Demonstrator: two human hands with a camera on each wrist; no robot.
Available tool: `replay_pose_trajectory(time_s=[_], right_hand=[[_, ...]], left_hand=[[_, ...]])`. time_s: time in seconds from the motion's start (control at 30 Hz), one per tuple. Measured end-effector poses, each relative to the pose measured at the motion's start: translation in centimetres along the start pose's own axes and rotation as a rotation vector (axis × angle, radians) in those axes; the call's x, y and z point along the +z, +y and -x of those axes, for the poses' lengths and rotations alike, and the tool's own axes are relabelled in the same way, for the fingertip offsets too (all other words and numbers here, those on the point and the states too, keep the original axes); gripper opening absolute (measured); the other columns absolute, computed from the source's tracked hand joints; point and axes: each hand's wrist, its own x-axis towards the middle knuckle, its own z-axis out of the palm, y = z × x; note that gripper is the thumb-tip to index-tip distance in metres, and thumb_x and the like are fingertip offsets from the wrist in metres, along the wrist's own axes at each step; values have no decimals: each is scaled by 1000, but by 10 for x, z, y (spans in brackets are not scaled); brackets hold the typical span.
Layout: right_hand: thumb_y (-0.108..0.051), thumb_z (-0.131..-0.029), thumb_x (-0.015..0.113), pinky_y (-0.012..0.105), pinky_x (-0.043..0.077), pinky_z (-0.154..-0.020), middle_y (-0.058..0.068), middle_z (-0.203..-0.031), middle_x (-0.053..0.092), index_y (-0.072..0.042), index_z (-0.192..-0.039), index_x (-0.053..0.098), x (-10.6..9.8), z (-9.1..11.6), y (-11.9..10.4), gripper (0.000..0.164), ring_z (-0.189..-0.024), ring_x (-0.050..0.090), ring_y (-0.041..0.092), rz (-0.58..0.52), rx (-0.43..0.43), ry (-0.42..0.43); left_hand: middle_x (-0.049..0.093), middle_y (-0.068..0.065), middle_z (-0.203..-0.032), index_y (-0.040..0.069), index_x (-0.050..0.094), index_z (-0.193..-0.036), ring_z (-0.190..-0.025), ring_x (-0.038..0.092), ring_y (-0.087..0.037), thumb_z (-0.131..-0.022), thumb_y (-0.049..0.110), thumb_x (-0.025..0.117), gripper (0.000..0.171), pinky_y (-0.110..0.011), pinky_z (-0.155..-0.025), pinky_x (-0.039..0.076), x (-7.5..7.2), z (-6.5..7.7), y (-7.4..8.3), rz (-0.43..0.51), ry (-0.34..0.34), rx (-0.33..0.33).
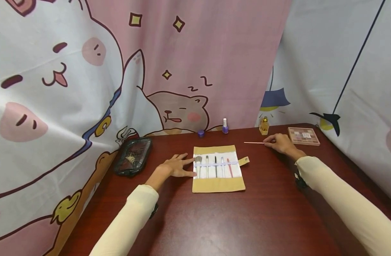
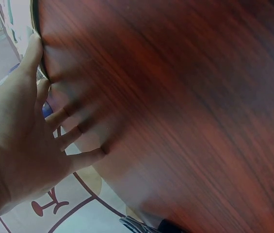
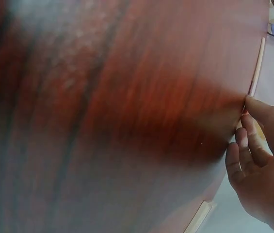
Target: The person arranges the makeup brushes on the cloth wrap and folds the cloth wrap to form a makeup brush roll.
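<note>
A cream-and-yellow fabric brush roll lies unfolded on the table, with several makeup brushes tucked under a pale strap across its white inside. My left hand has its fingers spread, and the thumb and index fingertip touch the roll's left edge. In the left wrist view, the same hand reaches toward that edge. Farther right, my right hand pinches one end of a thin pale pink stick, which points left, low over the tabletop. The stick also shows beyond the fingertips in the right wrist view.
A black-edged clear pouch lies at the table's left. Along the back stand a small purple jar, a purple nail polish bottle and a yellow glass bottle. An eyeshadow palette sits behind the right hand; printed curtains border the table.
</note>
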Motion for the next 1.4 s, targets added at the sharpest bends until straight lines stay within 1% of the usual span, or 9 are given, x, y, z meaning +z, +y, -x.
replay_pose_trajectory(time_s=[0.17,0.33,0.47,0.63,0.9,1.07,1.2,1.3,1.4], right_hand=[[-12,-98,71,60,50,-90,20,-102,77,1,-102,80,0,1,-2,16,-100,69,43,23,-14,-2],[-13,-100,68,62,49,-91,19,-102,76,0,-101,77,-2,3,-10,17,-102,68,43,63,-41,-23],[-13,-100,69,59,51,-85,17,-101,76,-1,-102,76,-5,5,-16,15,-96,69,37,82,-62,-22],[-12,-99,70,52,53,-79,11,-94,77,-2,-103,77,-9,8,-22,13,-86,69,27,58,-107,-34],[-13,-100,71,57,51,-89,13,-98,78,-2,-107,78,-15,10,-35,15,-97,70,35,-11,-131,-22],[-12,-97,74,49,53,-84,12,-99,79,-3,-110,78,-21,11,-46,16,-95,72,33,-64,-140,30],[-14,-97,76,33,53,-76,12,-101,78,-5,-113,77,-25,9,-54,19,-92,73,27,-111,-145,68],[-14,-98,74,23,53,-70,14,-104,78,-7,-119,75,-26,7,-59,22,-89,74,22,-194,-154,80],[-11,-99,72,20,55,-67,19,-107,76,-5,-125,71,-26,2,-65,26,-83,73,12,-317,-174,77]], left_hand=[[16,-2,-174,44,26,-164,-158,18,-33,-91,81,51,86,-64,-116,32,0,0,0,6,1,-2],[16,-2,-174,43,27,-164,-157,19,-33,-91,81,51,86,-64,-116,32,1,1,0,6,1,-6],[17,-2,-174,43,27,-164,-157,19,-33,-91,81,51,86,-64,-116,32,0,1,0,6,4,-4],[17,-2,-174,44,27,-164,-157,19,-32,-91,81,51,85,-63,-116,33,0,2,1,2,2,-5],[17,-3,-174,43,27,-164,-157,19,-33,-91,80,52,85,-64,-115,33,-1,2,2,4,5,3],[17,-3,-174,43,27,-164,-157,19,-33,-92,80,52,84,-64,-115,33,-1,3,2,6,8,9],[17,-3,-173,43,27,-164,-157,19,-33,-92,79,52,84,-64,-115,33,0,3,2,5,10,11],[17,-3,-173,43,28,-164,-157,19,-33,-92,79,52,84,-64,-115,33,0,3,2,4,10,10],[18,-3,-173,43,28,-163,-157,19,-33,-92,79,52,84,-64,-116,33,0,3,2,7,12,9]])
